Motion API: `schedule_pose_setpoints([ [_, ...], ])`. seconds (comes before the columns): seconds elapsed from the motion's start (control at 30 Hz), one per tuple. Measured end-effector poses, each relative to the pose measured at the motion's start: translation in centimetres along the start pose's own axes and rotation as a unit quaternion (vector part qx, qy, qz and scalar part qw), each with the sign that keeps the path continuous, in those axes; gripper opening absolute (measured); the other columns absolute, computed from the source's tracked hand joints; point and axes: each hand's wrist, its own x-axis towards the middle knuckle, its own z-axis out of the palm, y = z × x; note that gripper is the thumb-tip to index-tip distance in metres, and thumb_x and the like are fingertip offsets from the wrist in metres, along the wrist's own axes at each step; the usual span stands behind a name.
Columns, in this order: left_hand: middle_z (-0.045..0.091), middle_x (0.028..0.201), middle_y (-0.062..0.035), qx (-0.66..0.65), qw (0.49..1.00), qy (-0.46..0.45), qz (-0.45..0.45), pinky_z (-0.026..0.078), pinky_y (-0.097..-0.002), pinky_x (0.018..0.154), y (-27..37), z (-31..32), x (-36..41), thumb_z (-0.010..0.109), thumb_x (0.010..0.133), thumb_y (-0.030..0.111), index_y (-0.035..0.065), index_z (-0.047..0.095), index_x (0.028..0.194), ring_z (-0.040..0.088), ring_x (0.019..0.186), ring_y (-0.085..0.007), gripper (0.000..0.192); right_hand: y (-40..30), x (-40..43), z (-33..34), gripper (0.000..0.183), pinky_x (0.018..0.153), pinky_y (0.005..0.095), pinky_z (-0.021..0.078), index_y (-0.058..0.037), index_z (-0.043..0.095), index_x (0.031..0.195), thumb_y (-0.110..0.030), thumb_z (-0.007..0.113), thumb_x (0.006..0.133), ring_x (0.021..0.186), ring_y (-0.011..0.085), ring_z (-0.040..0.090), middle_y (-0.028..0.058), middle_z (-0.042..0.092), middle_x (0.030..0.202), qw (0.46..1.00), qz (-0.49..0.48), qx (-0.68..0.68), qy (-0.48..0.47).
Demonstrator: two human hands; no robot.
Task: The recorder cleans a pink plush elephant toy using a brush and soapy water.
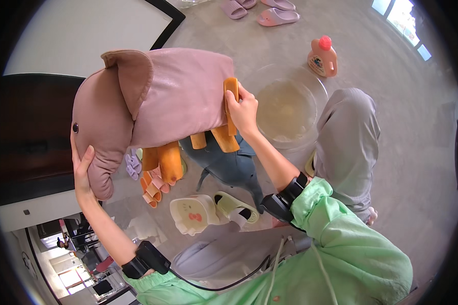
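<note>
A pink upholstered elephant stool [187, 91] is held up in front of me, its short wooden legs [170, 162] pointing towards my body. My left hand [83, 167] grips the elephant's head beside the curled trunk [101, 179]. At the rear end, my right hand [245, 110] holds a flat orange-brown bar [231, 87], possibly a wooden brush, against the pink cover. Its working face is hidden. Below the pink stool, a dark blue elephant stool [229, 166] is partly covered by it.
A clear basin [320, 85] of cloudy water stands right of my right hand. Beyond it is a pink detergent bottle [324, 57]. A white cat-shaped tub [192, 215], orange slippers [151, 190] and lilac slippers [133, 164] are on the floor. A black-and-white cabinet [38, 133] borders the left.
</note>
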Motion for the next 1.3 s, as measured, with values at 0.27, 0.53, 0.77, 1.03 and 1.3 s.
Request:
schedule_pose_setpoints([
  [0.27, 0.027, 0.136, -0.0096, 0.023, 1.0, -0.005, 0.004, 0.014, -0.0311, 0.103, 0.5, 0.9, 0.2, 0.061, 0.072, 0.021, 0.0053, 0.026, 0.133, 0.024, 0.126, -0.0212, 0.071, 3.2, 1.0, -1.8, 0.026, 0.07, 0.0412, 0.045, -0.0111, 0.058, 0.097, -0.02, 0.05, 0.075, 0.077, 0.0354, 0.058, 0.018, 0.061, 0.078, 0.992, 0.076, -0.102, -0.004],
  [0.53, 0.03, 0.134, -0.01, 0.004, 1.0, -0.011, 0.003, 0.018, -0.0297, 0.101, 1.0, 1.1, -0.3, 0.057, 0.078, 0.017, 0.0044, 0.026, 0.132, 0.027, 0.123, -0.0208, 0.064, 12.8, 4.7, -7.7, 0.031, 0.079, 0.0418, 0.0458, -0.0055, 0.057, 0.099, -0.024, 0.047, 0.077, 0.09, 0.0352, 0.056, 0.0192, 0.058, 0.096, 0.916, 0.203, -0.339, -0.064],
  [0.77, 0.03, 0.134, -0.0102, 0.037, 0.999, 0.007, 0.028, 0.018, -0.0295, 0.101, -1.5, -1.1, 0.1, 0.057, 0.079, 0.02, 0.0042, 0.026, 0.132, 0.028, 0.123, -0.0203, 0.064, 19.0, 5.1, -14.9, 0.03, 0.08, 0.0419, 0.0455, -0.0053, 0.051, 0.104, -0.023, 0.046, 0.08, 0.094, 0.0346, 0.056, 0.0186, 0.058, 0.099, 0.85, 0.3, -0.434, -0.005],
  [1.03, 0.029, 0.135, -0.0116, 0.051, 0.999, 0.003, 0.01, 0.019, -0.0289, 0.101, -1.7, -1.2, 0.1, 0.056, 0.078, 0.027, 0.0048, 0.027, 0.132, 0.029, 0.124, -0.0207, 0.066, 18.6, 5.1, -10.9, 0.033, 0.078, 0.0398, 0.0452, -0.0036, 0.051, 0.104, -0.028, 0.046, 0.082, 0.088, 0.0359, 0.056, 0.0217, 0.054, 0.103, 0.861, 0.103, -0.497, -0.019],
  [1.3, 0.029, 0.135, -0.0118, 0.024, 0.999, 0.019, 0.009, 0.018, -0.0293, 0.102, -2.2, -0.4, 0.0, 0.055, 0.078, 0.025, 0.0036, 0.026, 0.132, 0.028, 0.124, -0.0208, 0.065, 7.1, 4.3, -0.5, 0.073, 0.093, 0.0401, 0.0334, -0.0098, 0.037, 0.126, -0.065, 0.021, 0.081, 0.112, 0.0241, 0.043, 0.0094, 0.045, 0.124, 0.881, 0.34, 0.192, -0.269],
])
